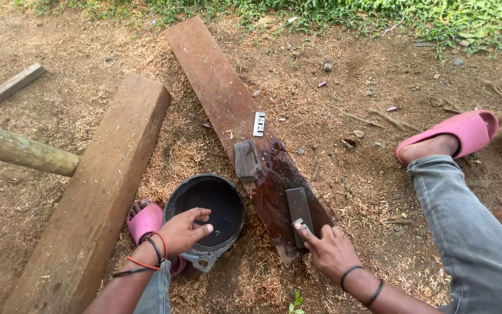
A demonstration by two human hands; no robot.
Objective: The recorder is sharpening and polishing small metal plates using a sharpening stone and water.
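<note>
Sawdust-strewn dirt; right hand (331, 251) presses flat metal blade (301, 222) on rectangular whetstone (298, 208).

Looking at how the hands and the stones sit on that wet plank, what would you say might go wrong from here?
1. The right hand presses a small metal piece on the dark stone with bare fingertips; on the wet plank it might slip and nick a finger.
2. The left hand reaches over the black bowl, which sits on loose sawdust beside the plank and might tip.
3. The small blade lying loose up the plank might slide off.
</note>
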